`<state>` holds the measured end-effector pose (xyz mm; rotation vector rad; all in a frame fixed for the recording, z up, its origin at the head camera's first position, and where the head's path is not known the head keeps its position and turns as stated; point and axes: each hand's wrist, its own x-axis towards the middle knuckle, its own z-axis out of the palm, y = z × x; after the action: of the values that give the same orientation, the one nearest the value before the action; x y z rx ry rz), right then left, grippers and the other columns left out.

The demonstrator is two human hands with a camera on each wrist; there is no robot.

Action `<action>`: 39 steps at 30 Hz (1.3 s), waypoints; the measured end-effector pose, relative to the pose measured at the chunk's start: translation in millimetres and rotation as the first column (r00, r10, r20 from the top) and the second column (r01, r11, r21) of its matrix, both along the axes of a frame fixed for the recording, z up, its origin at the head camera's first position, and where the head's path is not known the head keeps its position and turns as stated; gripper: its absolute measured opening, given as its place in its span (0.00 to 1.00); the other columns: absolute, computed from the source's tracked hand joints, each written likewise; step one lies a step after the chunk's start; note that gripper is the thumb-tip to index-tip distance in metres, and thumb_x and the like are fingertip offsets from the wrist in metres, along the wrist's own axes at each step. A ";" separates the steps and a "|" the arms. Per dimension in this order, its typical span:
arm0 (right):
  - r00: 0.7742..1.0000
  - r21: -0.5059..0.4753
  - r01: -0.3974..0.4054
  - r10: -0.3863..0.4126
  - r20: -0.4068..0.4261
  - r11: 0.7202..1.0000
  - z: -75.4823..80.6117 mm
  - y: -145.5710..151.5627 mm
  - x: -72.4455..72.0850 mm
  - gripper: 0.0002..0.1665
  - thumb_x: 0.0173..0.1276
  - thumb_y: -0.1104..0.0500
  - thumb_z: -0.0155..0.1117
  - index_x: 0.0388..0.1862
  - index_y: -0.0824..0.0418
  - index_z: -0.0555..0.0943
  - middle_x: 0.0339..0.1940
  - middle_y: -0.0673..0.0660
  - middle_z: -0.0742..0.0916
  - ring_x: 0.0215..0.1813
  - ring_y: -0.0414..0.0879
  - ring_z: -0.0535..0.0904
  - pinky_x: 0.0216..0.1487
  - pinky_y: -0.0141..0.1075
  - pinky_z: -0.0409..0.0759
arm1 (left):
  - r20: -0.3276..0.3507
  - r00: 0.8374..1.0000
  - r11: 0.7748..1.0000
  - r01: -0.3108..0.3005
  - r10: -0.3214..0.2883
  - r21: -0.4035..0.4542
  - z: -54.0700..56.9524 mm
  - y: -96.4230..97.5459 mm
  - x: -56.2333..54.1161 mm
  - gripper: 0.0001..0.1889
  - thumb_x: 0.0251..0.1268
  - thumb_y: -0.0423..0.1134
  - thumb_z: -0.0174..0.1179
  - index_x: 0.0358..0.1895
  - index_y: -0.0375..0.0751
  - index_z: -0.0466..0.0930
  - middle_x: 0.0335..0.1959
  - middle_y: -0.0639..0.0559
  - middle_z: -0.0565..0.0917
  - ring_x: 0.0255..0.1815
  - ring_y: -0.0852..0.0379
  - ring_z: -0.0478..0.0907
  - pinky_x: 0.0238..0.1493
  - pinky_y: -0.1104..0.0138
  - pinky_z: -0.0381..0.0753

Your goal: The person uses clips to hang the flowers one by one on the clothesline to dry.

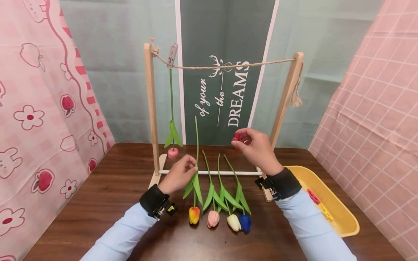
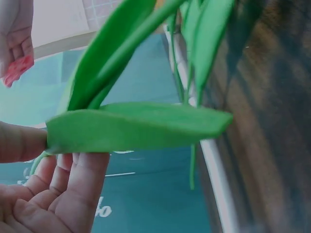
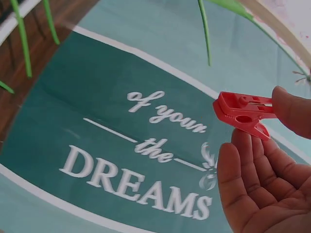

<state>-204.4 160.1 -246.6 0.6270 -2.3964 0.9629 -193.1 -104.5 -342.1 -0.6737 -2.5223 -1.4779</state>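
My left hand [image 1: 179,174] pinches a yellow-orange tulip [image 1: 194,215] by the stem near its leaves, with the bloom hanging down and the stem end up. In the left wrist view a green leaf [image 2: 141,128] lies against its thumb and fingertips. Off to the right, my right hand [image 1: 259,148] pinches a red clothespin [image 3: 243,114] by its handle end, below the rope [image 1: 209,67]. A pink tulip [image 1: 173,153] hangs upside down from the rope's left part by a pale clothespin [image 1: 172,56]. Pink [image 1: 213,219], white [image 1: 233,222] and blue [image 1: 245,223] tulips lie on the table.
The rope spans two wooden posts, left [image 1: 151,108] and right [image 1: 285,98], joined low by a white bar [image 1: 212,173]. A yellow tray [image 1: 349,221] at the right holds red and yellow clothespins [image 1: 314,197]. Curtains surround the wooden table [image 1: 98,203].
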 end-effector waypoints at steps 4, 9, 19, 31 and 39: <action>0.998 -0.002 -0.038 0.038 -0.057 0.999 19.6 -8.2 0.3 0.17 0.59 0.63 0.74 0.45 0.68 0.81 0.35 0.59 0.85 0.35 0.48 0.81 0.40 0.43 0.80 | -0.073 0.997 1.000 0.012 -0.010 0.022 8.3 -0.8 2.5 0.07 0.68 0.30 0.57 0.45 0.37 0.70 0.34 0.50 0.77 0.36 0.56 0.75 0.40 0.63 0.73; 0.993 -0.029 -0.095 0.092 -0.075 0.995 39.9 -18.8 1.6 0.17 0.60 0.62 0.73 0.46 0.67 0.81 0.36 0.57 0.85 0.33 0.46 0.81 0.38 0.36 0.78 | -0.134 0.991 0.999 -0.003 0.008 0.040 19.5 0.0 5.2 0.07 0.68 0.29 0.57 0.45 0.38 0.69 0.35 0.49 0.76 0.36 0.55 0.74 0.41 0.62 0.73; 0.975 -0.145 -0.219 0.220 -0.010 0.965 81.7 -37.6 -2.4 0.15 0.64 0.61 0.70 0.46 0.68 0.81 0.37 0.59 0.86 0.35 0.47 0.82 0.39 0.30 0.78 | -0.236 0.969 0.998 -0.060 0.067 0.035 42.8 3.5 4.6 0.07 0.69 0.30 0.56 0.45 0.39 0.69 0.34 0.49 0.76 0.32 0.55 0.74 0.37 0.62 0.73; 0.967 -0.226 -0.253 0.241 -0.081 0.941 128.2 -56.3 -18.1 0.15 0.63 0.61 0.71 0.45 0.68 0.82 0.37 0.57 0.86 0.36 0.44 0.83 0.43 0.32 0.78 | -0.336 0.933 0.991 -0.112 0.128 0.068 69.1 3.6 -9.1 0.07 0.70 0.30 0.55 0.47 0.35 0.70 0.34 0.46 0.78 0.32 0.52 0.74 0.35 0.61 0.74; 0.963 -0.332 -0.270 0.250 -0.101 0.904 161.3 -74.6 -24.3 0.14 0.61 0.61 0.72 0.44 0.66 0.83 0.35 0.56 0.86 0.39 0.45 0.83 0.47 0.33 0.78 | -0.352 0.921 0.985 -0.148 0.169 0.085 77.6 4.1 -17.2 0.07 0.70 0.29 0.55 0.47 0.32 0.70 0.35 0.44 0.78 0.33 0.51 0.75 0.36 0.60 0.75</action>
<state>-228.7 85.4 -85.3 0.8389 -2.0551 1.4173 -210.3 -100.4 -264.5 -0.6451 -2.1924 -1.2380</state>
